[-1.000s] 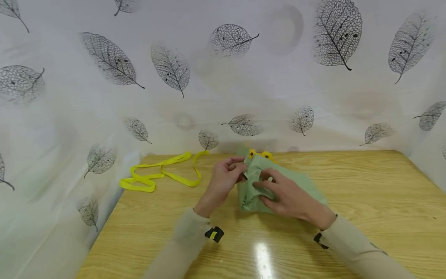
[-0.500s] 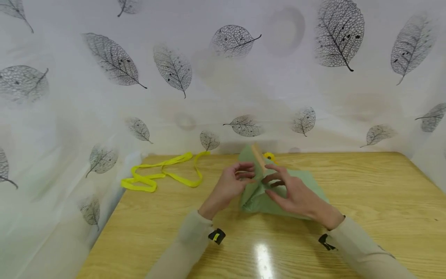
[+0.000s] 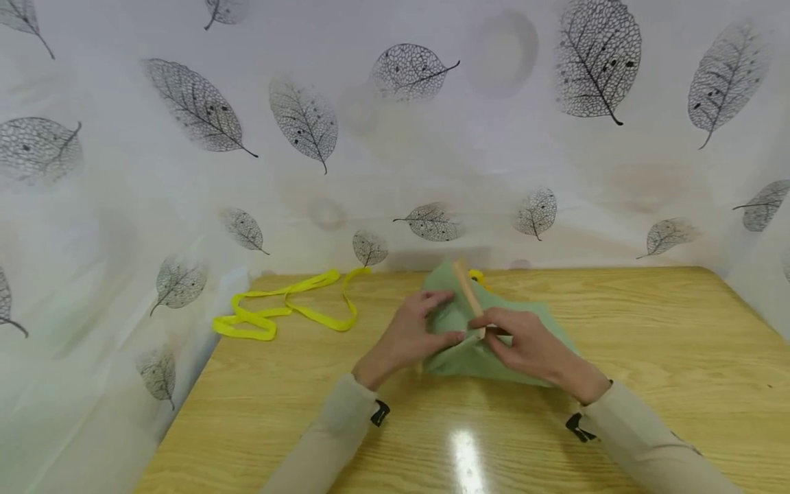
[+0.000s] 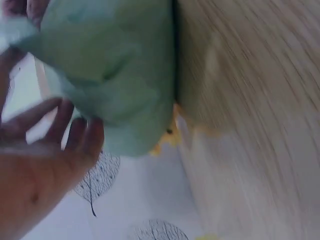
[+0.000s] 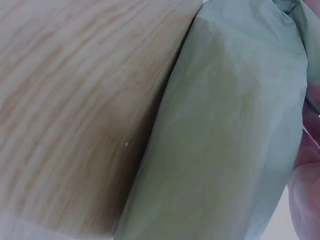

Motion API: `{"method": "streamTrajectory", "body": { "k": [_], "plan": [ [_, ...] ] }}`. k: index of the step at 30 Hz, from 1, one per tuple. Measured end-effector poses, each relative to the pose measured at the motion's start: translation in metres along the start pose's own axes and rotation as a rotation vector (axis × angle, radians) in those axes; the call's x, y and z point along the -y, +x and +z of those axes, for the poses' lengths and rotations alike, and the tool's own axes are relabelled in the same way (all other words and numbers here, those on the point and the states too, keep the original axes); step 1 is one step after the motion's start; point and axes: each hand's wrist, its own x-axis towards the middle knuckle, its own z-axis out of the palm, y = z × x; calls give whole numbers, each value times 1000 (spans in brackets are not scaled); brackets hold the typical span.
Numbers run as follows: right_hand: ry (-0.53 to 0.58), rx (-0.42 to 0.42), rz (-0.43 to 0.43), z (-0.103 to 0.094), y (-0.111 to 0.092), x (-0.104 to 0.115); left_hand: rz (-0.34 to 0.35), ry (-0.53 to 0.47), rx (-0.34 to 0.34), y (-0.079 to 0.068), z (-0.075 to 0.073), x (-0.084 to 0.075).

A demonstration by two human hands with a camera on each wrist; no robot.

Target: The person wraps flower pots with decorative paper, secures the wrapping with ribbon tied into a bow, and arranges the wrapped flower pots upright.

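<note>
A sheet of green wrapping paper (image 3: 531,315) lies folded on the table, its left end standing up as a raised flap. Inside that flap shows a narrow, stiff-looking tan strip (image 3: 470,295). My right hand (image 3: 533,346) pinches the strip's near end between thumb and fingers. My left hand (image 3: 404,336) touches the paper at its left side, thumb and fingers spread apart. Yellow flowers (image 4: 170,135) peek out at the paper's far edge in the left wrist view. In the right wrist view, the paper hides much of the right fingers (image 5: 305,190).
A long yellow ribbon (image 3: 256,322) lies in loose loops at the table's back left. The wooden table (image 3: 666,357) meets a white curtain (image 3: 395,158) printed with grey leaves, behind and to the left.
The paper's left flap has been opened, uncovering the tan strip and covering some flowers. My right fingers have come together on the strip's near end. My left thumb and fingers have spread apart.
</note>
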Motion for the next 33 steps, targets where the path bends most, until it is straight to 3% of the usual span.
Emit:
{"method": "streamTrajectory", "body": {
  "k": [4, 8, 12, 15, 18, 21, 27, 33],
  "plan": [
    [-4, -18, 18, 0, -1, 0, 65, 68, 114, -2, -1, 7],
    [10, -34, 57, 2, -3, 2, 92, 109, 176, -3, 1, 12],
    [-15, -48, 126, 1, -5, 5, 115, 220, 178, -2, 2, 12],
    [-25, 0, 172, -1, -7, 7, 122, 310, 167, -2, 3, 11],
    [-64, 71, 160, -1, -9, 6, 132, 350, 157, -1, 4, 10],
    [-129, 104, 114, -1, -12, 5, 139, 324, 172, -2, 5, 13],
    [-207, 130, 56, 1, -10, 5, 146, 154, 214, -12, -7, 23],
    [-305, 154, -1, -1, -3, 6, 291, 179, 144, -18, -14, 24]
  ]
}}
